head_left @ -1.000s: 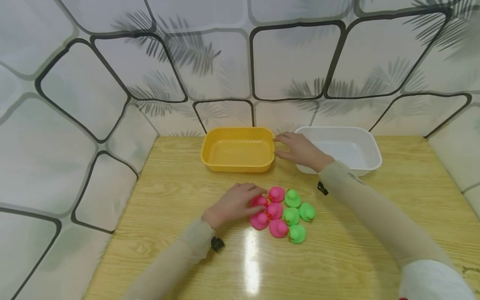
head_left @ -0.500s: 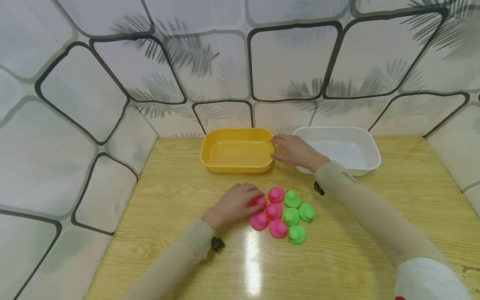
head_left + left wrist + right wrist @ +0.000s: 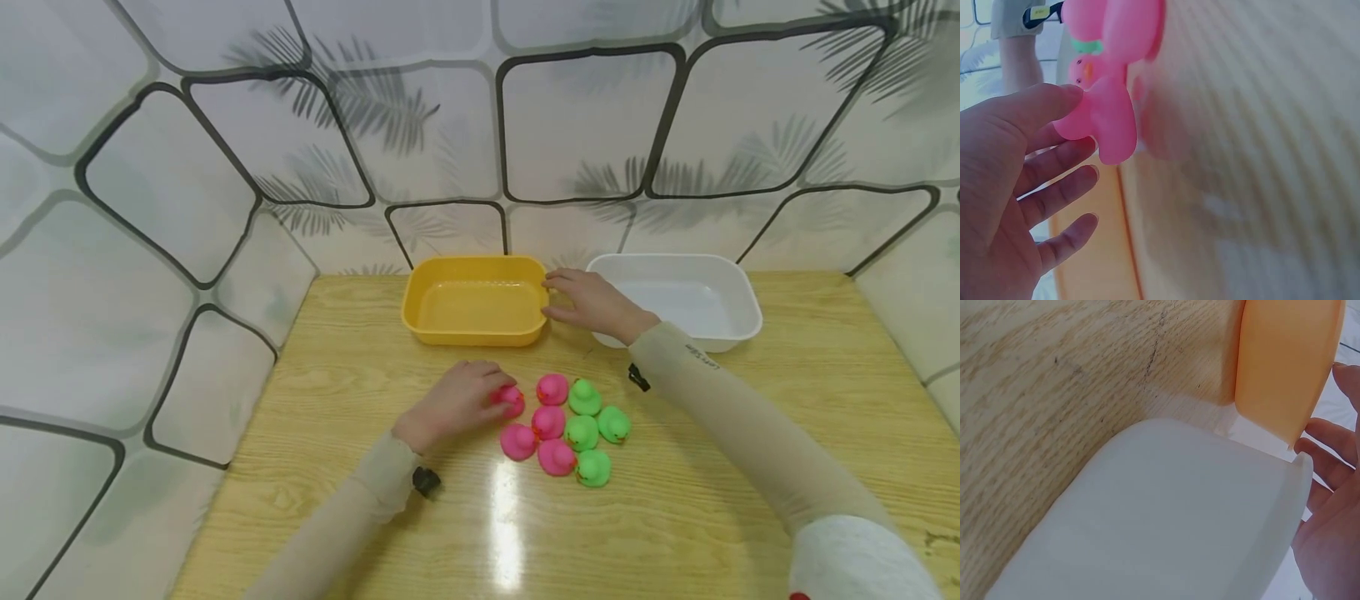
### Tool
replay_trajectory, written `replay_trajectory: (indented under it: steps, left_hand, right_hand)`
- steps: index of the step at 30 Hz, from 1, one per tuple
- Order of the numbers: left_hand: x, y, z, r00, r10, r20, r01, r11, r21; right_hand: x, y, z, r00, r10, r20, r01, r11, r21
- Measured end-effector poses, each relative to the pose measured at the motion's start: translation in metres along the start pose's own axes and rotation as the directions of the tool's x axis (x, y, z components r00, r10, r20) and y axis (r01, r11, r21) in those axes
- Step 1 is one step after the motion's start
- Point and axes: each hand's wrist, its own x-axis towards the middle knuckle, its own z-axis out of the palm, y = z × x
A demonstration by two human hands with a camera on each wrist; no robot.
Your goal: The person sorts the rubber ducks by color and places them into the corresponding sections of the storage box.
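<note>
My left hand pinches a pink rubber duck between thumb and index finger. In the left wrist view this duck appears close up, with the other fingers spread loosely below it. Next to it stand several more pink ducks and several green ducks in a cluster. My right hand reaches over the white tub's left side, its relaxed fingertips at the right rim of the yellow tub. In the right wrist view those fingers lie along the orange-looking tub's edge.
The white tub stands right of the yellow one, both near the back wall. The wooden table extends around the ducks, with a bright reflection in front of them. Patterned cloth walls bound the table.
My left hand has shifted slightly left with the pink duck, opening a gap between it and the cluster. The right hand stays at the yellow tub's rim.
</note>
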Motion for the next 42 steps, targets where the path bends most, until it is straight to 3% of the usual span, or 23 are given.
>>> replay_trajectory:
  steps: [7, 20, 27, 34, 42]
  left_hand:
    - [-0.001, -0.010, -0.017, 1.000, -0.009, -0.002, 0.009, 1.000, -0.020]
    - [0.008, -0.032, -0.062, 0.995, 0.009, -0.095, -0.010, 1.000, -0.003]
    - [0.018, -0.050, -0.078, 0.995, -0.042, -0.093, 0.035, 0.997, -0.072]
    - [0.024, -0.066, -0.089, 0.992, -0.086, -0.092, 0.081, 0.995, -0.063]
    - [0.030, -0.086, -0.092, 0.981, -0.189, -0.050, 0.186, 0.981, -0.056]
  right_hand:
    - [0.001, 0.003, 0.002, 1.000, -0.004, -0.004, 0.004, 1.000, -0.006]
    - [0.000, 0.000, -0.002, 1.000, -0.014, 0.000, 0.014, 1.000, -0.011]
    - [0.001, 0.000, -0.001, 1.000, -0.020, -0.001, 0.020, 1.000, -0.017]
    - [0.001, 0.002, 0.000, 1.000, -0.021, 0.004, 0.021, 0.999, -0.031]
    - [0.001, 0.001, -0.001, 1.000, -0.022, 0.008, 0.022, 0.999, -0.032]
